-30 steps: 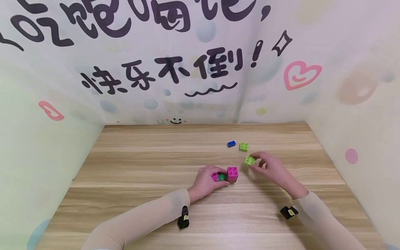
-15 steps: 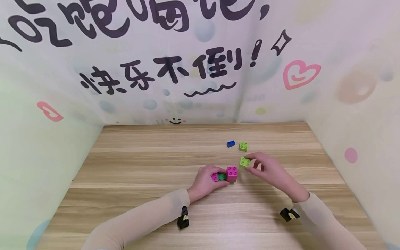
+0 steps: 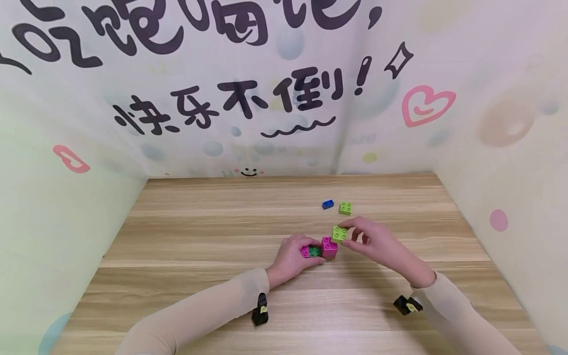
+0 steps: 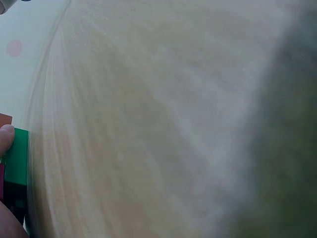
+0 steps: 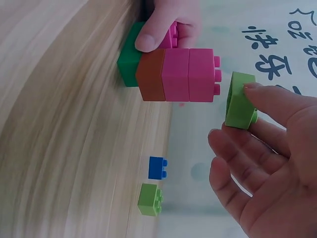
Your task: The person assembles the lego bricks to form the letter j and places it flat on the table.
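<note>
My right hand [image 3: 377, 241] pinches a lime green building brick [image 3: 339, 233] between thumb and fingers, its hollow underside facing the studs of a built stack. In the right wrist view a narrow gap separates that brick from the top pink brick [image 5: 201, 74]. Below it the stack holds another pink brick [image 5: 175, 74], a brown brick [image 5: 151, 74] and a green brick [image 5: 130, 62]. My left hand [image 3: 293, 256] grips the stack low down, its thumb by the green and brown bricks. A further pink piece [image 3: 304, 251] shows partly behind the fingers.
Beyond the hands, a small blue brick [image 3: 328, 204] and a second lime green brick [image 3: 345, 208] lie on the wooden table [image 3: 213, 217]. Printed cloth walls [image 3: 284, 153] enclose its back and sides. Both sleeves carry black wrist straps.
My right hand has moved left with the lime green brick, from beside the stack to over its top pink brick. The left hand and the stack have stayed put.
</note>
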Available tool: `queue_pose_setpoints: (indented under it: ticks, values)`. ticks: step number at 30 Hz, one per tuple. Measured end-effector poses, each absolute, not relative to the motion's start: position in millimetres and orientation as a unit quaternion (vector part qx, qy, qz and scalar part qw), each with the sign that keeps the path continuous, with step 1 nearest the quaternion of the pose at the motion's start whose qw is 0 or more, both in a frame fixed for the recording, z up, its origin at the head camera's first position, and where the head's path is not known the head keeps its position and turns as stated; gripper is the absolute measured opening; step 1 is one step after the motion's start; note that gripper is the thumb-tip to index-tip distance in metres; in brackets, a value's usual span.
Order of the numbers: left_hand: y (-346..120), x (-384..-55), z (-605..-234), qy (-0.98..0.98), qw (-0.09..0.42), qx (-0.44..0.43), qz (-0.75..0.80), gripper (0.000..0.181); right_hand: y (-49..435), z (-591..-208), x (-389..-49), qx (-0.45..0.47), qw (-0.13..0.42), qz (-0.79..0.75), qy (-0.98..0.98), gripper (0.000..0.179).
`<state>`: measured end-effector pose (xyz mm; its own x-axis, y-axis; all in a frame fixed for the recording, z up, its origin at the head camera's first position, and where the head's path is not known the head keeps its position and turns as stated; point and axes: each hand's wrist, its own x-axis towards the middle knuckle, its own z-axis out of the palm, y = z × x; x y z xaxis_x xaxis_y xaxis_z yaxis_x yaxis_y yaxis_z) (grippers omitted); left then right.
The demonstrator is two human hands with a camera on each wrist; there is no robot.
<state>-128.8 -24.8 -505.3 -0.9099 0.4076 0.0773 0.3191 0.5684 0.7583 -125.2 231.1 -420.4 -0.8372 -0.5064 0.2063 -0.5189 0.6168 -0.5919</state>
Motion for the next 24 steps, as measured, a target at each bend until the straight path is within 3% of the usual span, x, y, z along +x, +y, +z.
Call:
queue_pose_setpoints:
  ticks: [24]
  values:
    - [-24.7,-128.9,-504.9,0.886,0.053,0.205,0.411,0.041,221.5,-424.8,-128.7,0.313,-0.039,0.362,-0.877,0.035]
